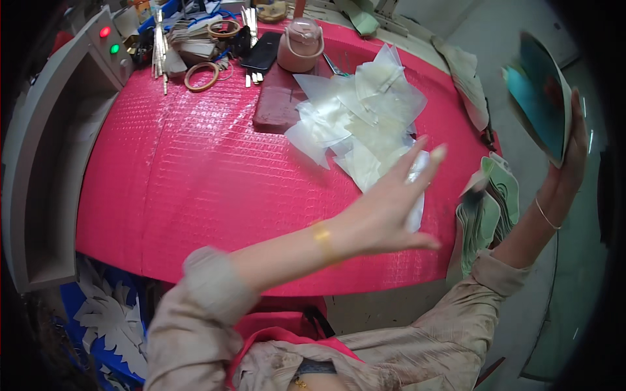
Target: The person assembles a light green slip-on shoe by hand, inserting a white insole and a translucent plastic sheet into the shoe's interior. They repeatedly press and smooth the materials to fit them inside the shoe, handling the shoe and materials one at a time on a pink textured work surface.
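My left hand (391, 212) reaches across the pink table (195, 195) with its fingers spread and nothing in them. It is at the near right side of a loose pile of translucent whitish sheets (358, 117), and slightly blurred. Off the table's right side, my right hand (572, 146) is raised and holds a curved flat teal piece (544, 98) with a pale edge. The fingers behind that piece are partly hidden. Between the two hands, stacks of pale green cut pieces (489, 208) lie at the table's right edge.
A dark red block (272, 107) lies partly under the sheets. Behind stand a pink lidded container (301, 49), a black phone (262, 52) and a tape roll (201, 77). A grey cabinet (39, 143) with red and green lights borders the left. White scraps fill a blue bin (70, 301).
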Demonstrator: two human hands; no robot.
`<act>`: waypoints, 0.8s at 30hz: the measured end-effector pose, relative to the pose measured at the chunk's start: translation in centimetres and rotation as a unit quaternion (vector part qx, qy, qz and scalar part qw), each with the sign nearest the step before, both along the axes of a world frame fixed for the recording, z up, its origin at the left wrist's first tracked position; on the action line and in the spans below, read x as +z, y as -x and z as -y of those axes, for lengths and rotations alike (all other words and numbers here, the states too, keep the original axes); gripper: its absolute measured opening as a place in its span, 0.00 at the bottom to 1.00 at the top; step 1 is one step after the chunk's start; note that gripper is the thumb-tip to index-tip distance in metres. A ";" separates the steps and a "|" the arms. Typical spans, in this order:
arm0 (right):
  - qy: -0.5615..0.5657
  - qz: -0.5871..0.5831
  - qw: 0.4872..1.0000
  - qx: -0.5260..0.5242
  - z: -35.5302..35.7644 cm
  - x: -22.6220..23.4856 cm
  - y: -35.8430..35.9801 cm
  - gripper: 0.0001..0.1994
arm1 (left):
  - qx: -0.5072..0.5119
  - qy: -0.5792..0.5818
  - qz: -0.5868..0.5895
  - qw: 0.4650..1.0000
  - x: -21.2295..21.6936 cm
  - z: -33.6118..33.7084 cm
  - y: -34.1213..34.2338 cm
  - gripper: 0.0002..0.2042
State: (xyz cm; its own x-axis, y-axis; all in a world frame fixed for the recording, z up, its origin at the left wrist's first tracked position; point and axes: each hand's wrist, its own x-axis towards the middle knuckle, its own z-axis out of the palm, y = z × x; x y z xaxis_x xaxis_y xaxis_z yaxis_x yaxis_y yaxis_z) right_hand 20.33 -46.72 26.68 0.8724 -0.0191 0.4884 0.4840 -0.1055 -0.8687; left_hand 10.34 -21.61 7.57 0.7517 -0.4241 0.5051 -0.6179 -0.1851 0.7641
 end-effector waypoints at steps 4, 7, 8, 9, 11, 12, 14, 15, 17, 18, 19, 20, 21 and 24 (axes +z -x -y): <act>0.046 0.077 0.984 0.153 -10.8 -0.2 2.3 0.15 | -0.044 0.113 -0.087 0.989 0.5 4.7 -0.7 0.62; 0.129 0.081 0.974 0.167 -17.1 -4.4 3.6 0.10 | -0.039 0.190 -0.242 0.951 0.0 -1.8 2.6 0.63; 0.185 0.040 0.978 0.091 -18.1 -5.4 4.8 0.16 | -0.021 0.202 -0.225 0.953 -0.4 -5.1 4.2 0.63; 0.138 0.075 0.988 0.009 -20.6 -7.1 6.6 0.14 | -0.004 0.214 -0.208 0.954 -0.9 -8.0 5.7 0.63; 0.226 0.050 0.973 0.017 -22.2 -11.2 8.5 0.13 | 0.080 0.234 -0.166 0.955 -1.8 -12.3 8.6 0.60; 0.234 0.062 0.969 0.038 -23.8 -13.8 10.3 0.12 | 0.081 0.248 -0.202 0.944 -2.1 -12.9 10.0 0.54; 0.340 -0.067 0.934 0.092 -25.1 -17.4 14.5 0.13 | 0.061 0.283 -0.278 0.916 -2.5 -13.1 12.2 0.43; 0.479 0.197 0.840 0.161 -24.2 -19.5 15.3 0.16 | 0.089 0.322 -0.325 0.885 -2.7 -13.8 13.3 0.37; 0.364 -0.026 0.897 0.251 -24.3 -17.9 18.1 0.20 | 0.154 0.394 -0.406 0.810 -3.2 -16.5 15.3 0.24; 0.402 0.069 0.865 0.290 -23.2 -16.8 18.4 0.23 | 0.177 0.416 -0.370 0.812 -2.6 -17.6 16.4 0.17; 0.353 0.145 0.907 0.178 -23.2 -15.9 18.8 0.25 | 0.129 0.361 -0.427 0.819 -0.8 -19.4 17.0 0.21; 0.306 0.128 0.920 0.207 -23.4 -15.8 18.6 0.26 | 0.043 0.335 -0.472 0.814 0.7 -20.9 17.1 0.23; 0.255 0.111 0.930 0.238 -23.7 -15.6 18.3 0.26 | -0.035 0.264 -0.486 0.833 1.3 -22.6 17.1 0.25; 0.191 -0.103 0.771 0.599 -22.9 -17.4 16.4 0.27 | 0.037 0.193 -0.491 0.849 3.9 -23.1 14.9 0.24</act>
State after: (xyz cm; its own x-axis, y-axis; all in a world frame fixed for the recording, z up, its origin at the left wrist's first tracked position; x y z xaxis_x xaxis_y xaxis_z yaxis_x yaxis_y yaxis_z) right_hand 3.95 -23.77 9.25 0.2118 0.9714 0.1071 0.2881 0.0426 -0.9566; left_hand -4.57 1.52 11.47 0.9078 -0.3023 -0.2908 0.3551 0.1848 0.9164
